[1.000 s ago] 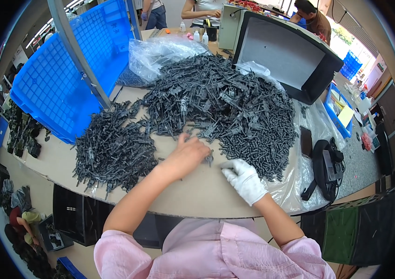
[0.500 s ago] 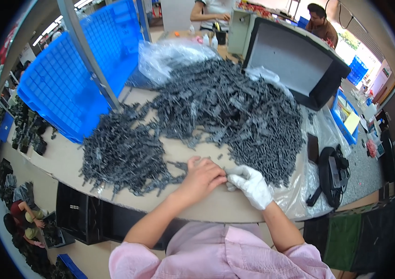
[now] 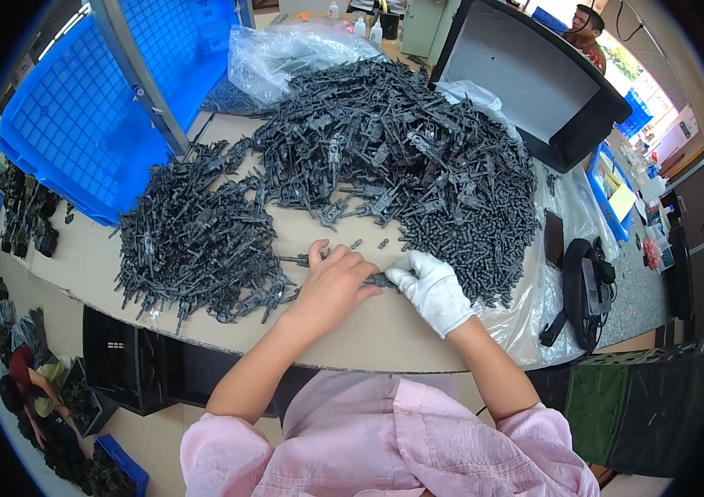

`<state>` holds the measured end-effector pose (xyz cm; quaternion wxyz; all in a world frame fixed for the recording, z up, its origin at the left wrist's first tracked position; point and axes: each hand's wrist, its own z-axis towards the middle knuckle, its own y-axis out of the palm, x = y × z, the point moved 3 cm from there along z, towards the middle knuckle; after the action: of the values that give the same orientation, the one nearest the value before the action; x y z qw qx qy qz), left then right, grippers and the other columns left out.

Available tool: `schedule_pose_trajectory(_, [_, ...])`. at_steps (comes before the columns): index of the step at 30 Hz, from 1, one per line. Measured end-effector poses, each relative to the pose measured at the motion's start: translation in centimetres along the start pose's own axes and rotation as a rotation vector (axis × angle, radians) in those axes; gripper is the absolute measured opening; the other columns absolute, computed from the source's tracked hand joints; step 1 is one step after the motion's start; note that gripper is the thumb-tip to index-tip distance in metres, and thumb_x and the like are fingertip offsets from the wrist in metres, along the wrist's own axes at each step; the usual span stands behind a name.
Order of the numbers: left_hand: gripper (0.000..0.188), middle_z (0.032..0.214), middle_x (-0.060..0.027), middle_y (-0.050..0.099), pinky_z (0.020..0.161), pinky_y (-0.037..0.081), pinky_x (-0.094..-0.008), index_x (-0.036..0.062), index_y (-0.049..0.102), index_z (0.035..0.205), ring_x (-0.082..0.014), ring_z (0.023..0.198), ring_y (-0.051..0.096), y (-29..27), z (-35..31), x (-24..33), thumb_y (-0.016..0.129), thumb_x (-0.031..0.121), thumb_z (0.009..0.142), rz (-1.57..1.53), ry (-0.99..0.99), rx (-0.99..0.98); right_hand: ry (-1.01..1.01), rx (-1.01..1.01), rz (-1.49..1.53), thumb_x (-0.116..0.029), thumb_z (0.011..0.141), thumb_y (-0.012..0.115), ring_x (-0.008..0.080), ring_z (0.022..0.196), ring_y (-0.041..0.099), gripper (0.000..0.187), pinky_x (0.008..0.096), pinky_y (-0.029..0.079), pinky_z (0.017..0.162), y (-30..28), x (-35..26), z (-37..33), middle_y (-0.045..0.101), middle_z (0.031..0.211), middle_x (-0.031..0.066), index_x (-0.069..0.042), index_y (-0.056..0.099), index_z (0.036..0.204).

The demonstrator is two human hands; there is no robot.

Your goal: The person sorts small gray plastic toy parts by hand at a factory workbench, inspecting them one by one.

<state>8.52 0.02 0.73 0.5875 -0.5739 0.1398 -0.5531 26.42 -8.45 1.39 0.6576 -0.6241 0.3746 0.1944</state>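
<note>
Dark-grey part point(image 3: 380, 280) lies between left grip point(image 3: 332, 282) and right grip point(image 3: 433, 291).

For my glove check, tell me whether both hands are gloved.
No, the right hand wears a white glove, while the left hand is bare.

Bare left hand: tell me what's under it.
A dark part pokes out left of the left hand; another dark bit shows toward the gloved right hand. Fingers and palm hide whether they join.
</note>
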Motion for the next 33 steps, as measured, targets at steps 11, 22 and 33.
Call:
schedule_pose_trajectory(11, [0.027,0.098,-0.0021,0.069,0.111,0.031,-0.0533,0.0101,0.075,0.104,-0.0221,0.105,0.061,-0.7,0.2,-0.2,0.083,0.027,0.084,-0.006,0.041,0.039,-0.399,0.036,-0.392,-0.023,0.1,0.064,0.0378,0.081,0.066,0.015,0.0476,0.055,0.071,1.1,-2.4,-0.9,0.064,0.089,0.0156,-0.008,0.061,0.101])
schedule_pose_trajectory(22, [0.023,0.099,-0.0041,0.064,0.107,0.035,-0.05,0.0118,0.073,0.113,-0.0251,0.107,0.059,-8.4,2.4,-2.8,0.07,0.005,0.091,0.328,-0.023,0.078,-0.718,0.079,-0.763,-0.007,0.088,0.056,0.0346,0.087,0.067,0.019,0.0434,0.056,0.073,3.0,-5.0,5.1,0.066,0.095,0.0148,-0.004,0.064,0.104])
schedule_pose_trajectory(33, [0.031,0.102,-0.0127,0.074,0.104,0.036,-0.0495,0.0083,0.071,0.116,-0.0301,0.109,0.063,-2.0,4.7,-4.1,0.075,0.024,0.09,0.066,-0.128,-0.213,-0.136,-0.057,0.158,-0.012,0.104,0.057,0.0202,0.09,0.067,0.019,0.035,0.056,0.084,-0.7,-1.0,-1.7,0.066,0.102,0.012,-0.002,0.06,0.12])
